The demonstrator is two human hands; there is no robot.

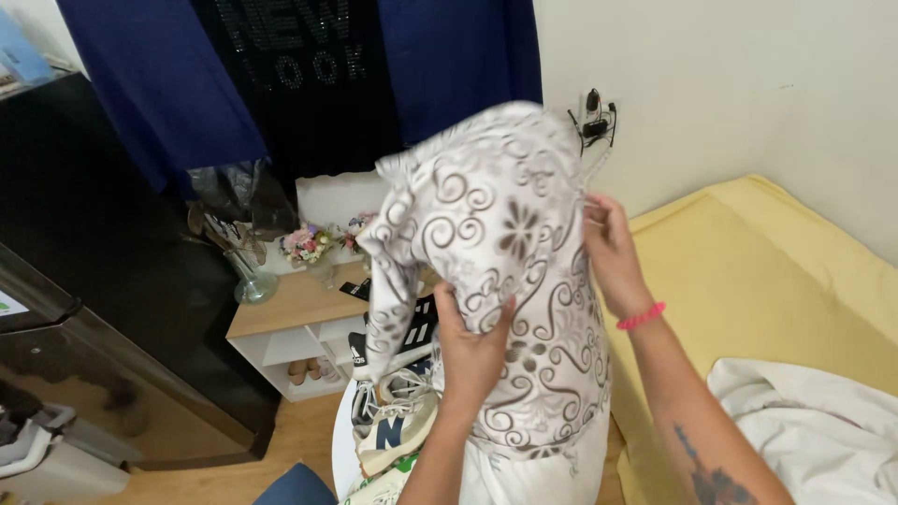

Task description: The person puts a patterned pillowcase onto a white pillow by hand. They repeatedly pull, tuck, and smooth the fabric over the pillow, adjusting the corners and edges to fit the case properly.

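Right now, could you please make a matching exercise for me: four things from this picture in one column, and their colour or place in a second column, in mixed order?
Things:
1. patterned cloth
2. wristband
3. mattress
4. glass vase

Colour or place:
A. pink, on the right wrist
B. yellow, beside the wall
C. on the low wooden shelf
D. white with brown swirls, held up by the left hand and the right hand

Pairs: 1-D, 2-A, 3-B, 4-C
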